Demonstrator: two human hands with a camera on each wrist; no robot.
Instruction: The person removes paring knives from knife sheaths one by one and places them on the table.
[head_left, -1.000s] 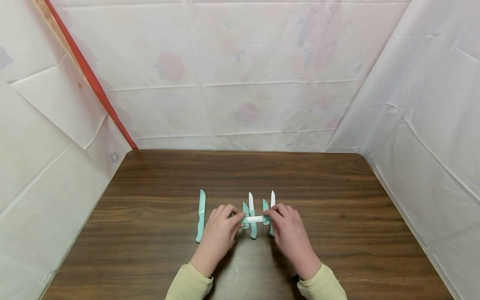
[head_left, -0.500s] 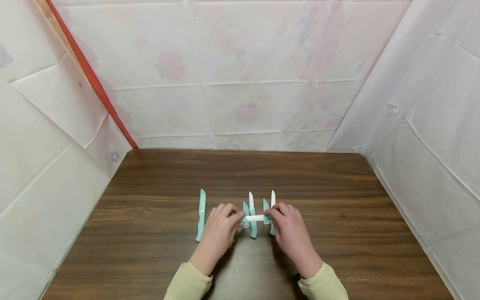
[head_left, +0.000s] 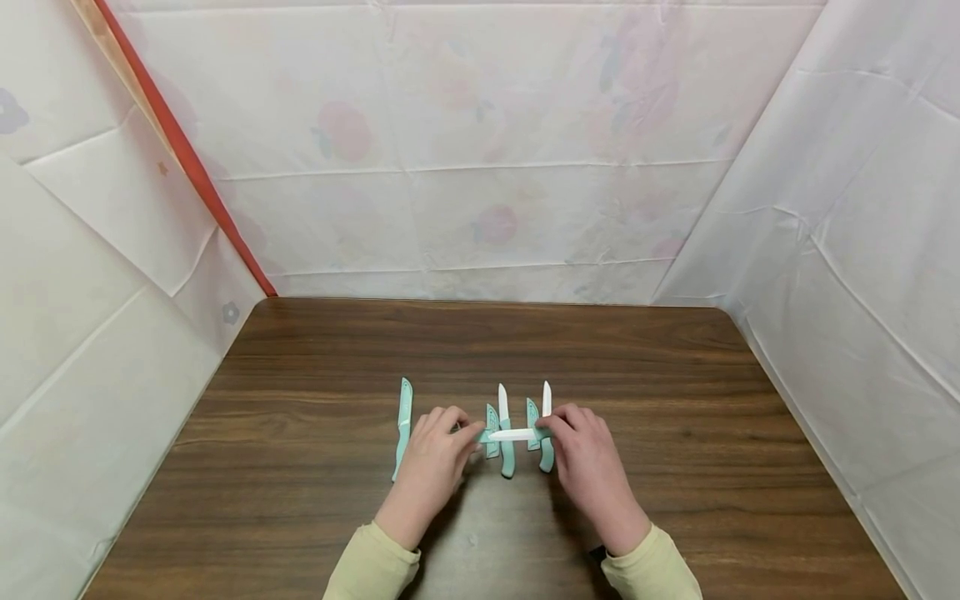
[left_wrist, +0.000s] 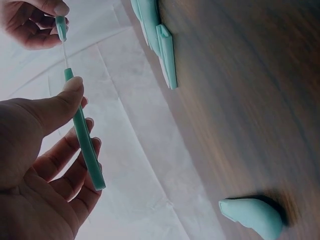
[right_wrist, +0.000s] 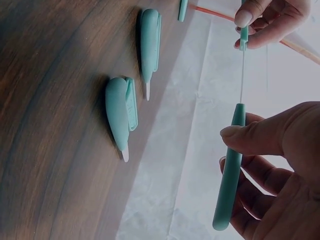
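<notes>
My left hand (head_left: 431, 458) pinches a mint-green blade sheath (left_wrist: 87, 145) between thumb and fingers. My right hand (head_left: 592, 458) grips the green handle (right_wrist: 229, 185) of a small paring knife, thumb along its side. The white blade (head_left: 513, 435) spans the gap between the hands, pointing left, its tip at the sheath's mouth. Behind it on the table lie two unsheathed knives, one in the middle (head_left: 507, 458) and one at right (head_left: 547, 400). Each has a loose sheath at its left, the middle one (head_left: 492, 429) and the right one (head_left: 532, 412).
A sheathed knife (head_left: 405, 404) lies left of my left hand, its handle end partly covered by the hand. The dark wood table (head_left: 300, 517) is bordered by pale sheeting (head_left: 480, 225) at the back and both sides.
My hands have drawn slightly apart, the left leftward and the right rightward. More of the white blade shows, with its tapered tip now visible by the sheath.
</notes>
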